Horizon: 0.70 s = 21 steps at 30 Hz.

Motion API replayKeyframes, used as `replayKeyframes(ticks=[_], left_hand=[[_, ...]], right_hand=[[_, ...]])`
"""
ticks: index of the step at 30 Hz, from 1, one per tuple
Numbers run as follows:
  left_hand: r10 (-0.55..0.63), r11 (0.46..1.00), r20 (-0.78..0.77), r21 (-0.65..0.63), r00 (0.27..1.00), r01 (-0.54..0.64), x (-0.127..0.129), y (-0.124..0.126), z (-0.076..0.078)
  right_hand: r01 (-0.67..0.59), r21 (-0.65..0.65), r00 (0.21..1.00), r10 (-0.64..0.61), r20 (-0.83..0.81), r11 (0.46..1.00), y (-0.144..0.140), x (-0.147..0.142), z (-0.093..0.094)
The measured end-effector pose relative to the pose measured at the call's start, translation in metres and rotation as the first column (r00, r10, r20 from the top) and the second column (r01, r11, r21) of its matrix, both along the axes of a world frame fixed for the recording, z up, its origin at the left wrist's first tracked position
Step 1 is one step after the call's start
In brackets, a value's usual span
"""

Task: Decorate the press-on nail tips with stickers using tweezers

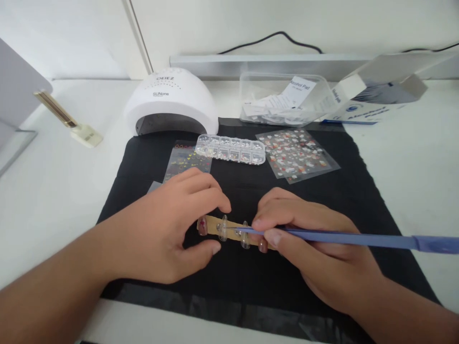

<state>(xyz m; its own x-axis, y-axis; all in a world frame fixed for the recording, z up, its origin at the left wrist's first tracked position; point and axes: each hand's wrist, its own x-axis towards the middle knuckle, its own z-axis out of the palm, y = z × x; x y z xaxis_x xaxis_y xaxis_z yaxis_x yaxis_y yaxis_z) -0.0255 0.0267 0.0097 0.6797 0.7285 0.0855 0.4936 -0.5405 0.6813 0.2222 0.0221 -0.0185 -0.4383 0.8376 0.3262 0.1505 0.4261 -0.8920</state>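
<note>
Centre frame: tan wooden stick with stuck-on artificial nails (233,228) steadied on black mat (358,191) by left hand (161,234); long blue nail brush (358,239) pinched in right hand (315,248). Clear nails may be knocked loose by a heavy stroke.

Both hands (168,229) bare, forearms unsleeved; no rings, watch or gloves visible.

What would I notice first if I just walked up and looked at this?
Probably the two hands in the middle of the black mat: the left hand steadies a wooden stick with fake nails on it, and the right hand points a long blue tool at them. Behind, a big white nail lamp sits at the mat's back left, with sparkly sticker sheets and a clear bead box beside it.
</note>
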Motion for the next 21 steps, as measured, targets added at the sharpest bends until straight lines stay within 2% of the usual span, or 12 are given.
replayKeyframes(ticks=[9,21], left_hand=[[-0.002,1.000,0.006,0.029,1.000,0.002,-0.0001,-0.0006,0.0068],[-0.027,0.999,0.016,0.042,1.000,0.026,0.0023,-0.0013,0.0067]], right_hand=[[0.009,-0.047,1.000,-0.010,-0.022,0.999,0.0009,-0.0001,-0.0014],[-0.003,-0.060,1.000,0.001,-0.022,0.998,0.0008,-0.0001,-0.0014]])
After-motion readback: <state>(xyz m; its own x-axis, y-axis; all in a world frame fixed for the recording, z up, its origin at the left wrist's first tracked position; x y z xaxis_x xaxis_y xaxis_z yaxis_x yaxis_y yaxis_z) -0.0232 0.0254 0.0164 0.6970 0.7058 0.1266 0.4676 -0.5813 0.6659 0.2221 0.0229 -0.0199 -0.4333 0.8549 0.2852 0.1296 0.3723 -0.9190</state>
